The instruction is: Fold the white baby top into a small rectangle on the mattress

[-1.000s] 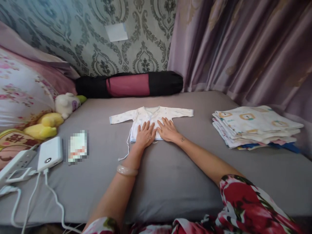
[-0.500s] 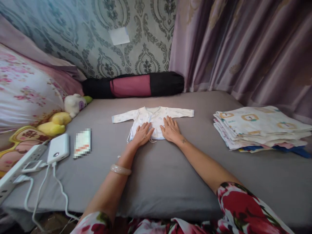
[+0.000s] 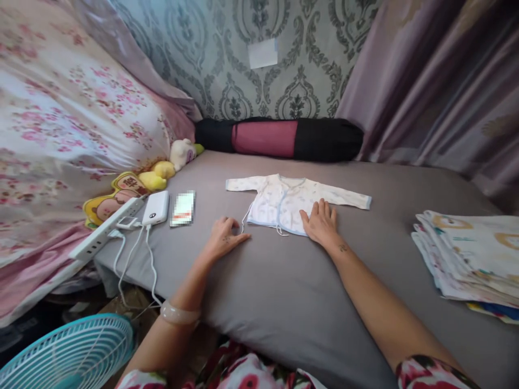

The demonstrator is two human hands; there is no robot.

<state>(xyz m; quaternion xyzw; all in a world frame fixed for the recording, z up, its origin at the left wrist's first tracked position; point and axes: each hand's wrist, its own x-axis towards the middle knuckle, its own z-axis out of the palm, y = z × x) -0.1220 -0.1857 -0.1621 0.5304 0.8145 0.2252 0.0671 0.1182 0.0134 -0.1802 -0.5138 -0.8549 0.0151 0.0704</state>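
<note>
A small white baby shirt (image 3: 284, 197) with long sleeves lies spread flat on the grey bed sheet (image 3: 284, 292). My right hand (image 3: 321, 224) rests flat on the shirt's lower right hem, fingers stretched out. My left hand (image 3: 223, 237) lies on the sheet just left of the shirt, fingers loosely curled by the shirt's tie string (image 3: 244, 220); it holds nothing that I can see.
A stack of folded printed cloths (image 3: 470, 254) sits at the right. A white power bank (image 3: 156, 207), a power strip (image 3: 107, 229) with cables and a small packet (image 3: 183, 208) lie at the left. Plush toys (image 3: 162, 170), a floral quilt, a black-and-pink bolster (image 3: 279, 138) and a blue fan (image 3: 67, 351) surround the bed.
My left hand has slid off the shirt to the left onto the sheet. My right hand moved to the shirt's right hem. The view swung left, bringing the fan into sight.
</note>
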